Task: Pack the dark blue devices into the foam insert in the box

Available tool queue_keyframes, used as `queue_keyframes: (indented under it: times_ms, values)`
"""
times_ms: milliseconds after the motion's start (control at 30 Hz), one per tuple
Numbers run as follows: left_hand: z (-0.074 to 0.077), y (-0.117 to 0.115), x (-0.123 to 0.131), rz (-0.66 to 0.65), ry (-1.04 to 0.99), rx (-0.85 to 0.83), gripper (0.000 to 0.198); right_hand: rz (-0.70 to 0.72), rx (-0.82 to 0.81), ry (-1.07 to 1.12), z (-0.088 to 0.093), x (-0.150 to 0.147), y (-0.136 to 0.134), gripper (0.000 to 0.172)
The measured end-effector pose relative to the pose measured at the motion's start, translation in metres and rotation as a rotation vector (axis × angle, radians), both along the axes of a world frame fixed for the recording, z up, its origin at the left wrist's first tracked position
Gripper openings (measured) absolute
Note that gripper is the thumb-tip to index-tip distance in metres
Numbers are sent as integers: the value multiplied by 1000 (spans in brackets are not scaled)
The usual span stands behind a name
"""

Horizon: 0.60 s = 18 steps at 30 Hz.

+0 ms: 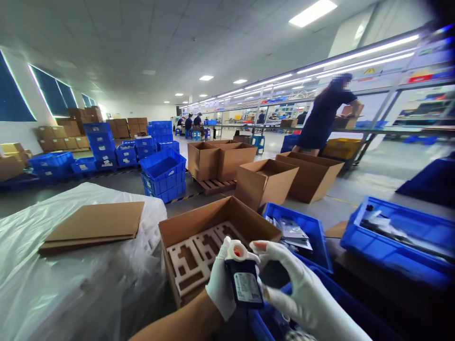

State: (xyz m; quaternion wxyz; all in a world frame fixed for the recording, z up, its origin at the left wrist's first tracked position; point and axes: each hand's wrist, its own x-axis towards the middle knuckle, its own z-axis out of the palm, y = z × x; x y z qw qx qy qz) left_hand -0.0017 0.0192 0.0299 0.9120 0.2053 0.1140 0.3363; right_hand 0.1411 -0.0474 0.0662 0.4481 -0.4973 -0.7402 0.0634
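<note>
The room is lit by white ceiling lights and long tubes. The dark blinds are edged with brightness. The floor is made shiny. The sides are stretched, far things are blurred, and the top right corner is blackened.

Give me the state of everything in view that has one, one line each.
Left hand: gloved, grip closed on the device
Dark device: held, label facing the camera
Right hand: gloved, open beside the device; contact unclear
Nearest carton: open
White foam insert: lying inside that carton
Far-right blue bin: open, holding items
Cardboard sheets: flat, stacked
Ceiling light: lit
</note>
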Motion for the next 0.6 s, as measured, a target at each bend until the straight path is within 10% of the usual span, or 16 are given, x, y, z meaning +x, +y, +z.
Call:
queue_keyframes:
  times_ms: [133,367,600]
  values:
    - [7,-10,-9,48,-88,-108,46,182,-15,-179,-18,-3,1,114]
    - [29,-21,-18,26,-267,-135,31,171,212,-194,-20,-34,-2,89]
    - [16,-15,-15,-65,-231,-61,34,173,244,-137,-15,-38,-6,78]
